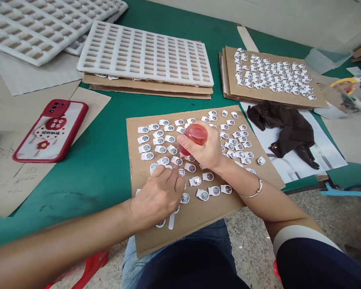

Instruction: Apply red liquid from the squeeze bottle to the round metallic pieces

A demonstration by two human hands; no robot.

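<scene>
My right hand (209, 148) is wrapped round a red translucent squeeze bottle (197, 134), its lower end hidden near the cardboard sheet (156, 241). Rows of small white tabs with round silver centres lie on that sheet, which rests partly on the table and partly over my lap. Low over the tabs, my left hand (161, 192) has its fingers curled together near a tab (181, 172). What its fingertips pinch is hidden. From under the left hand a flat white strip (171, 220) pokes out; I cannot tell whether it is held.
A red-edged phone (51, 130) lies left on brown paper. White slotted trays (147, 54) sit behind, one on stacked cardboard. At the back right is another tab-covered cardboard sheet (240, 90), with a dark cloth (295, 128) in front and a clear plastic box (327, 60) beyond.
</scene>
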